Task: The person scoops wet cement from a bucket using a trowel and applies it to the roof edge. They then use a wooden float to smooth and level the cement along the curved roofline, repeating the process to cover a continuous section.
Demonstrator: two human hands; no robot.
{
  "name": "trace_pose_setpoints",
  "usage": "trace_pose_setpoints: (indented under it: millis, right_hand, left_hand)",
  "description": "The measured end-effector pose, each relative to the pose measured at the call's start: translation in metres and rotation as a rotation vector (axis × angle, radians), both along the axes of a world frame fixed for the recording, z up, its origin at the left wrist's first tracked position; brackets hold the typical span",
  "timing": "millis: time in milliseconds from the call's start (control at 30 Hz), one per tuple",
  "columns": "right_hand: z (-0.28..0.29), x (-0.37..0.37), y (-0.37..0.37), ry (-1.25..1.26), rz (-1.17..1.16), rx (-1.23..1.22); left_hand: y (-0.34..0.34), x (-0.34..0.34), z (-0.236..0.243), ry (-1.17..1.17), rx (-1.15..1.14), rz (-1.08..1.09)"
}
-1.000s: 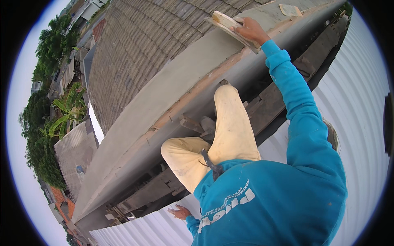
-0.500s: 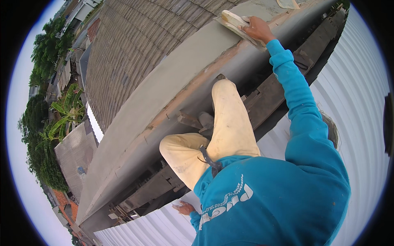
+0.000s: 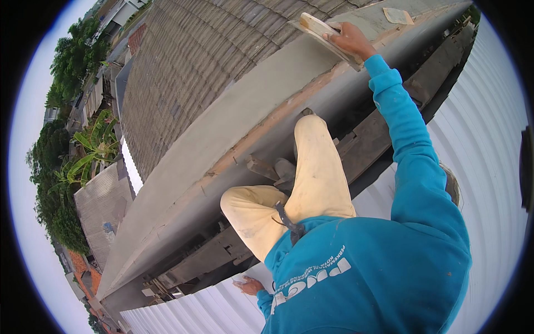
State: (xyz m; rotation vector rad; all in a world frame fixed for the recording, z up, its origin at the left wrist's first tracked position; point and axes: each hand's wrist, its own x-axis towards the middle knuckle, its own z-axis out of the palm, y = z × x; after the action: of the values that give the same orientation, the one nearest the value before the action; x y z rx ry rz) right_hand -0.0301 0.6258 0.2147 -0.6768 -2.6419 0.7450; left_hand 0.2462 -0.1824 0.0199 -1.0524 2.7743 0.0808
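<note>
My right hand [image 3: 351, 40] is closed round the handle of a pale plastering float [image 3: 316, 26], at the upper right. The float lies across the grey mortar top [image 3: 239, 114] of a long sloping concrete ledge, its near end reaching the ledge's edge. Low in the picture, by my hip, my left hand [image 3: 250, 285] rests on a white corrugated roof sheet [image 3: 222, 303] with its fingers stretched out and nothing in them. Its palm is hidden. A small flat off-white piece [image 3: 398, 16] lies on the mortar beyond my right hand.
Brown roof tiles [image 3: 206, 61] border the ledge's far side. A wooden formwork strip [image 3: 278, 119] runs along its near edge. Below are timber planks [image 3: 367, 142] beside a dark gap; my bent knees [image 3: 320, 150] are over them. More white sheeting [image 3: 478, 139] lies right.
The view has shifted slightly, and more of the flat off-white piece shows. My right hand keeps hold of the float at nearly the same place; my left hand stays on the sheet.
</note>
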Motion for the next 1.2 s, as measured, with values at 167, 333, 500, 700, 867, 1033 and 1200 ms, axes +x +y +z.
trace_pose_setpoints:
  millis: [167, 333, 500, 700, 867, 1033, 1200]
  right_hand:
    - [-0.005, 0.005, 0.148, -0.137, -0.249, 0.172]
    - [-0.044, 0.001, 0.198, -0.194, -0.299, 0.221]
    - [-0.025, -0.020, 0.075, -0.231, -0.168, 0.225]
    - [-0.024, -0.031, -0.067, -0.133, 0.036, 0.103]
    - [-0.018, -0.044, -0.216, -0.075, 0.251, 0.097]
    - [-0.020, -0.042, -0.314, 0.059, 0.534, -0.008]
    - [-0.009, -0.053, -0.223, 0.028, 0.339, -0.070]
  left_hand:
    - [0.007, 0.014, 0.011, -0.040, -0.023, 0.000]
    - [0.014, 0.011, 0.025, 0.003, 0.011, 0.025]
    - [0.007, 0.024, 0.013, 0.053, 0.022, 0.033]
    - [0.011, 0.010, -0.009, 0.140, 0.088, 0.054]
    - [0.011, 0.009, -0.022, 0.188, 0.034, 0.055]
    - [0.018, 0.001, -0.014, 0.192, 0.021, 0.053]
    - [0.006, 0.013, -0.014, 0.224, 0.088, 0.070]
